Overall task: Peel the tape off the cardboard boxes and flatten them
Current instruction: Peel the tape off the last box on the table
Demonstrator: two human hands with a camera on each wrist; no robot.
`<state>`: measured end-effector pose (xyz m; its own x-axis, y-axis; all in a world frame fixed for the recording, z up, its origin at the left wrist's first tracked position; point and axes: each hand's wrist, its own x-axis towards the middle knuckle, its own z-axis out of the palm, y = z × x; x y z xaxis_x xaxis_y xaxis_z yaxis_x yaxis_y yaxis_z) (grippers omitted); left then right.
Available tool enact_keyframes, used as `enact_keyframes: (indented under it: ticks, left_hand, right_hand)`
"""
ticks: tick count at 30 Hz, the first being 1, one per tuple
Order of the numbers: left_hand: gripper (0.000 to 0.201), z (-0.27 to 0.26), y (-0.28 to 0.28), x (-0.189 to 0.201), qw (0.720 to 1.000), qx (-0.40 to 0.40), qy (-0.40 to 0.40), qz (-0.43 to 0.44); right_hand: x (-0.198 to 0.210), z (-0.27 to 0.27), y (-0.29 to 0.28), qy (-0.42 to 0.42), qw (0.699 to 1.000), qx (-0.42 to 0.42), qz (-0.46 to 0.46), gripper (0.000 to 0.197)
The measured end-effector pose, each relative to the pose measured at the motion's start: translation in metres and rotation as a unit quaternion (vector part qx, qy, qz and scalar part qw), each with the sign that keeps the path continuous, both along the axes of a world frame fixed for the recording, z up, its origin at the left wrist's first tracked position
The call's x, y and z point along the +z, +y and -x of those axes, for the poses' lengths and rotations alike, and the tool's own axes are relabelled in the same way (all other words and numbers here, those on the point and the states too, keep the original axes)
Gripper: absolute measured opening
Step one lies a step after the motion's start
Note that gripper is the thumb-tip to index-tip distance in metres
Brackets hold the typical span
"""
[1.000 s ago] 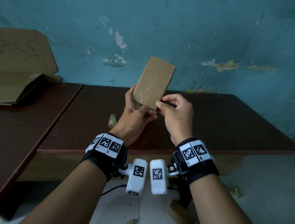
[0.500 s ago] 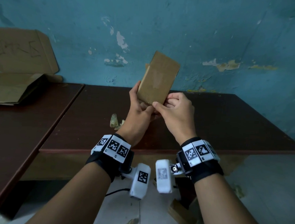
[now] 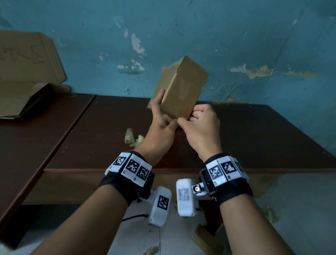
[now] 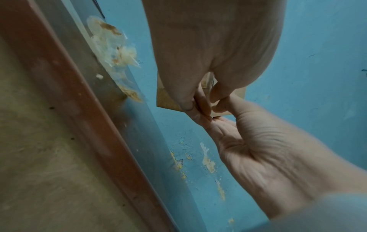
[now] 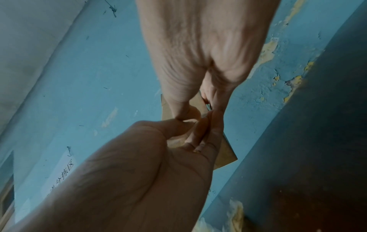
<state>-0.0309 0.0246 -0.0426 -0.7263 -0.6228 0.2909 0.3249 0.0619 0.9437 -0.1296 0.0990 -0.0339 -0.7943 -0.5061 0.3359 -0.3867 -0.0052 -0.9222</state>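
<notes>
My left hand [image 3: 159, 125] grips the cardboard box [image 3: 181, 89] tilted above it; my right hand [image 3: 200, 126], just beside, pinches at the box's near corner, probably picking at a tape edge. Next I need a firm peel away.

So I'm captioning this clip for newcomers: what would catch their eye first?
The small cardboard box, held up tilted above the dark table, left hand gripping its side, right hand picking at its lower end. Then the crumpled tape scraps beside the left wrist, and opened cardboard far left against the peeling blue wall.
</notes>
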Motion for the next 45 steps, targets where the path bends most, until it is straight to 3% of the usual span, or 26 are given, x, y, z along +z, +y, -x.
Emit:
enact_keyframes:
  ticks: [9, 20, 31, 40, 45]
  left_hand:
    - [0.083, 0.005, 0.005, -0.003, 1.0, 0.009, -0.007, -0.026]
    - [0.068, 0.009, 0.005, -0.001, 0.996, 0.007, -0.01, -0.085]
    - [0.055, 0.009, -0.003, 0.0, 0.995, 0.022, 0.004, -0.102]
    - [0.05, 0.01, -0.008, -0.002, 0.994, 0.044, -0.035, -0.089]
    - [0.046, 0.01, -0.008, -0.002, 0.995, 0.047, -0.033, -0.083]
  right_hand:
    - [-0.001, 0.007, 0.001, 0.044, 0.998, -0.033, -0.031, 0.034]
    - [0.003, 0.006, 0.004, 0.104, 0.989, -0.06, -0.089, 0.042]
    - [-0.001, 0.008, 0.003, 0.101, 0.994, -0.041, -0.023, 0.028]
    - [-0.001, 0.012, 0.005, 0.163, 0.982, -0.058, -0.07, 0.019]
    - [0.002, 0.011, 0.005, 0.139, 0.987, -0.055, -0.062, 0.021]
